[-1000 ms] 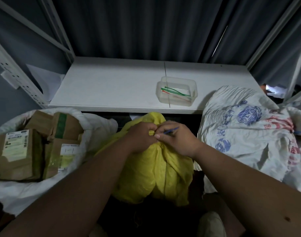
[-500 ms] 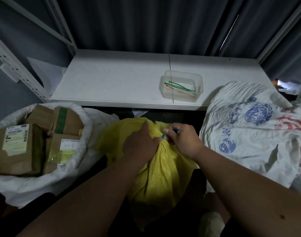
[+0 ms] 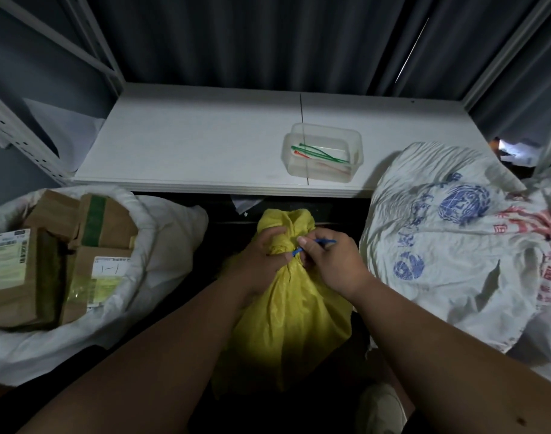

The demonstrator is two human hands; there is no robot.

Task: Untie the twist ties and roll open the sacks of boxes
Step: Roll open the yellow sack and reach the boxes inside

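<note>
Below the shelf (image 3: 205,145), at the yellow sack (image 3: 286,311) | our left hand (image 3: 264,261) clamped its neck, right hand (image 3: 333,264) pinched the blue twist tie (image 3: 311,245) | left white sack (image 3: 136,277) already open; right white sack (image 3: 455,245) still tied.

Matt woven yellow sack (image 3: 286,321), clear plastic tub (image 3: 324,153)

Both forearms were bare to the picture's near edge, with no sleeve, watch or glove on either. The left hand (image 3: 261,261) and right hand (image 3: 333,264) wore no rings. A small dark mark sat on the right forearm.
</note>
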